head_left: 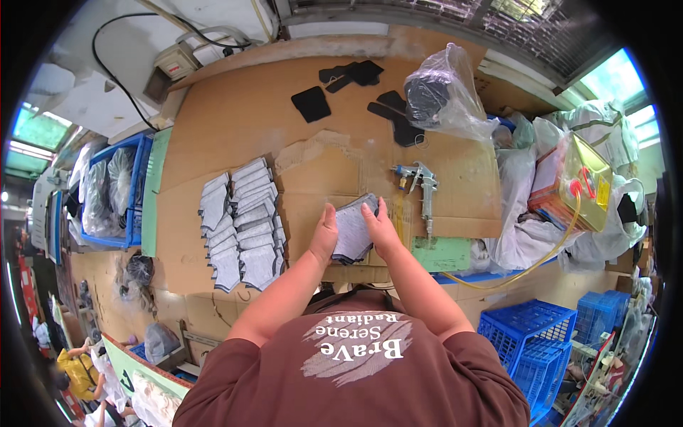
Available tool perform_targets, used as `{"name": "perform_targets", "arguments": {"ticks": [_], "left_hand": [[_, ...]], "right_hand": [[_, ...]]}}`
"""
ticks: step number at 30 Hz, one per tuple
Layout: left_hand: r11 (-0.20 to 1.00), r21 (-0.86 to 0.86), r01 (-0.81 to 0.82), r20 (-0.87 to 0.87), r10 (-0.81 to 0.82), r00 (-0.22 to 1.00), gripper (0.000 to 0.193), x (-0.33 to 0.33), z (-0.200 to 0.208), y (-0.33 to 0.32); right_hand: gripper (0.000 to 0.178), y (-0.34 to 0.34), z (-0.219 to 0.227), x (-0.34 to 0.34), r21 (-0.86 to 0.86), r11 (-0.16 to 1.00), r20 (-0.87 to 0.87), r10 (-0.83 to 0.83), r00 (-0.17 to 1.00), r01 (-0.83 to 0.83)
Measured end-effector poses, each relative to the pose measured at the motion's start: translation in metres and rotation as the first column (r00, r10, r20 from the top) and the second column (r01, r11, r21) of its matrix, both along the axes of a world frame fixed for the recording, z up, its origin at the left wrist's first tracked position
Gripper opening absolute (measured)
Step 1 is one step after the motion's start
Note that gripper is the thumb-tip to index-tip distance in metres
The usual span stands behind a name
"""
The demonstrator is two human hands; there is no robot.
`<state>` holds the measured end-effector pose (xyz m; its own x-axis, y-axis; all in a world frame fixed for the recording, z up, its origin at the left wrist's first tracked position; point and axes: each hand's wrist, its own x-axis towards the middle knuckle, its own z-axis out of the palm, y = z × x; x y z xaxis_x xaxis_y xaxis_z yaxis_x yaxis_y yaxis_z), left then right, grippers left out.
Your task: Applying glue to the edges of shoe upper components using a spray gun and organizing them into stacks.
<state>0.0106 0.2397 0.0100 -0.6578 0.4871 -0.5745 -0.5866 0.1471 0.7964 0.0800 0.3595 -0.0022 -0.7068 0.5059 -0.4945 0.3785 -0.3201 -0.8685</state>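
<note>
Close to my body, a stack of grey cut fabric pieces (pixel 353 226) with dark edges is held between my two hands. My left hand (pixel 326 233) is pressed along the stack's left side, with its fingers together. On the other side my right hand (pixel 383 229) grips the stack, its thumb over the top face. To the left, overlapping rows of similar grey pieces (pixel 245 220) are laid out in two columns on the cardboard-covered table (pixel 192 156). A metal spray gun (pixel 425 186) lies to the right of my hands.
Black cut pieces (pixel 311 104) lie toward the back, near a clear plastic bag (pixel 445 92) with dark contents. A yellowish can (pixel 587 178) with a hose stands right among plastic bags. Blue crates (pixel 530 327) stand lower right; a blue bin (pixel 135 192) sits left.
</note>
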Motion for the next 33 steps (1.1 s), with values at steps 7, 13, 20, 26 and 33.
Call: {"name": "perform_targets", "arguments": {"ticks": [7, 13, 20, 26, 33], "left_hand": [[0.994, -0.103, -0.029, -0.479, -0.024, 0.877, 0.045, -0.006, -0.027, -0.028], [0.978, -0.199, -0.058, -0.578, -0.069, 0.813, 0.025, -0.002, 0.015, -0.03], [0.879, -0.439, 0.188, -0.483, -0.407, 0.775, 0.026, 0.017, 0.042, -0.046], [0.893, -0.392, 0.223, -0.499, -0.41, 0.764, 0.022, 0.007, 0.04, -0.053], [0.873, -0.415, 0.258, -0.464, -0.446, 0.765, 0.018, 0.009, 0.045, -0.051]], "right_hand": [[0.054, 0.077, -0.026, 0.037, 0.732, 0.657, -0.05, -0.212, 0.976, 0.18], [0.051, 0.143, -0.045, 0.046, 0.774, 0.63, 0.345, -0.329, 0.879, -0.068], [0.038, 0.17, -0.033, 0.04, 0.393, 0.891, 0.468, 0.019, 0.884, -0.227], [0.044, 0.139, 0.023, 0.053, 0.02, 0.997, 0.012, -0.08, 0.997, 0.08], [0.041, 0.115, 0.063, 0.086, -0.351, 0.934, -0.255, -0.162, 0.953, 0.065]]}}
